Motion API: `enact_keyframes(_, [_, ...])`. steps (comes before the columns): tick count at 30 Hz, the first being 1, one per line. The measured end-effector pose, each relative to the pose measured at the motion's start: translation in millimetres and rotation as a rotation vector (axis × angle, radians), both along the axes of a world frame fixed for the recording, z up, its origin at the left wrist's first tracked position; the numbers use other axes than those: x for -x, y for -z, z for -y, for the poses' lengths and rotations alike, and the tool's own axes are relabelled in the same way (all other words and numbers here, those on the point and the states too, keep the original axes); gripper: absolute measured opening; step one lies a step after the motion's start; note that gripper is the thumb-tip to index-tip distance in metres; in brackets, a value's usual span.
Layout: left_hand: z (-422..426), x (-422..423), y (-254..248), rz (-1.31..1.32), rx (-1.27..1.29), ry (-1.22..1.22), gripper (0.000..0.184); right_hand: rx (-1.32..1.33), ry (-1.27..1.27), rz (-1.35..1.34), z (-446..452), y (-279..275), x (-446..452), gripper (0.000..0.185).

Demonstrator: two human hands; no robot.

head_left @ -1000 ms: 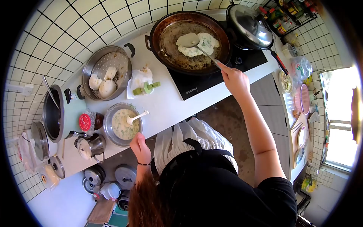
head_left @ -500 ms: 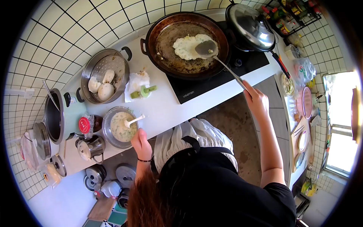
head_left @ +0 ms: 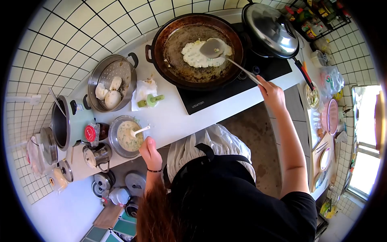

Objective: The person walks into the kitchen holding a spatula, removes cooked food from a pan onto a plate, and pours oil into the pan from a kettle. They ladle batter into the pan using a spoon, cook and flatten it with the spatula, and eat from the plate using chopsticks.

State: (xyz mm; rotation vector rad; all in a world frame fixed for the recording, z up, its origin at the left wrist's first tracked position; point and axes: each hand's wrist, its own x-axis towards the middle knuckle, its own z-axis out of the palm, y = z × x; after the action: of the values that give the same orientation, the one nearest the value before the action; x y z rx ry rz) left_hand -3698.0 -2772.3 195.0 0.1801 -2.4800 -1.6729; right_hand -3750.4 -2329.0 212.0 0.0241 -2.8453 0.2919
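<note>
Head view: white counter (head_left: 169, 117), tiled wall (head_left: 117, 24); right fingers (head_left: 264, 85) grip spatula (head_left: 213, 49); left fingers (head_left: 150, 146) by bowl (head_left: 113, 135), grip unclear.

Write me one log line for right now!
right hand: holds spatula at pancake | left hand: at bowl edge | bowl: spoon inside | pan: on stove

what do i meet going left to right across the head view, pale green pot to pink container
Pale green pot, bowl of creamy mixture, left hand, pale pancake, right hand, pink container.
</note>
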Motion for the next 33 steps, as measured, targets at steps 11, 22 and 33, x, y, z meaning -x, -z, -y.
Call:
enact_keyframes(11, [-48.5,8.0,-4.4,-0.014,0.043,-0.05,0.034,0.06,-0.007,0.05,-22.1,-1.5,6.2,0.034])
enact_keyframes(22, [-63.4,8.4,-2.5,-0.017,0.02,-0.059,0.037,0.129,0.026,0.057,9.7,-42.8,-35.0,0.031])
enact_keyframes(33, [-34.4,35.2,2.9,-0.004,-0.041,0.101,0.036,0.064,0.114,0.114,72.0,-34.7,-58.7,0.032])
